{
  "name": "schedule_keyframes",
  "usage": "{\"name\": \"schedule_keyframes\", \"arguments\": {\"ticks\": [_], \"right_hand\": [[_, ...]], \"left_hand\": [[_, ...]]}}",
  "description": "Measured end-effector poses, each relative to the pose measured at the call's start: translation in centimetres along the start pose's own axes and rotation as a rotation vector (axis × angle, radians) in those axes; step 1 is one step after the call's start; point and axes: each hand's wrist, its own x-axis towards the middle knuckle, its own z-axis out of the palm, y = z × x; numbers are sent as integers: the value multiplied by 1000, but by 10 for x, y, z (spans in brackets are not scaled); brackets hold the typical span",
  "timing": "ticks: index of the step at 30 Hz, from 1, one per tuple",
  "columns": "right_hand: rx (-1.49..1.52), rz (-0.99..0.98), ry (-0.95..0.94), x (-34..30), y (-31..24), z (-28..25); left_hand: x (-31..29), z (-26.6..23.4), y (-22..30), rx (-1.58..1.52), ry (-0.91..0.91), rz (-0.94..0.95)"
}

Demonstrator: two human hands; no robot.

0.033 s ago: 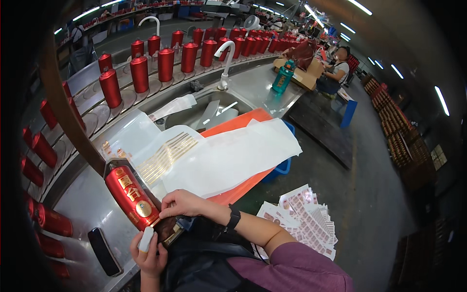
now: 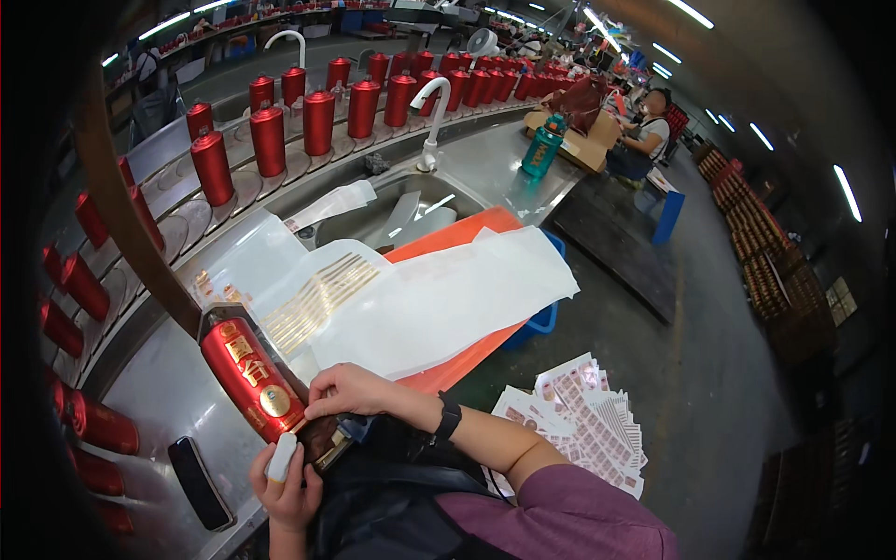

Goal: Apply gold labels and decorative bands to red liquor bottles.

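Note:
A red bottle point(image 2: 245, 373) with gold characters and a round gold label lies tilted in a dark holder point(image 2: 211, 315) on the metal counter. At its near end, my right hand point(image 2: 353, 390) is closed, fingertips pressed together against the bottle's edge; whatever they pinch is too small to make out. Just below that end, the bent fingers of my left hand point(image 2: 287, 495) close about a white oblong piece point(image 2: 282, 457) that reaches the bottle. Beyond both hands, gold strips point(image 2: 322, 291) lie in rows on a white sheet point(image 2: 457, 294).
Red bottles point(image 2: 317, 123) line a curved conveyor around the counter. Left of me lies a phone point(image 2: 201, 483). A sink point(image 2: 411, 210) with a white tap point(image 2: 429, 126) and a teal flask point(image 2: 543, 147) are farther off. Printed sheets point(image 2: 583, 415) fan out at my right; another person point(image 2: 644, 135) sits beyond.

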Motion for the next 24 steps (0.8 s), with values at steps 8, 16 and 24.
{"name": "schedule_keyframes", "arguments": {"ticks": [8, 16, 24], "right_hand": [[-39, 1, 1, 4, 1, -3], [-75, -4, -9, 7, 5, -2], [-38, -4, 6, 9, 6, 1]], "left_hand": [[-9, 5, -11, 30, -25, 7], [-20, 2, -16, -46, 72, -72], [10, 10, -6, 75, -7, 14]]}}
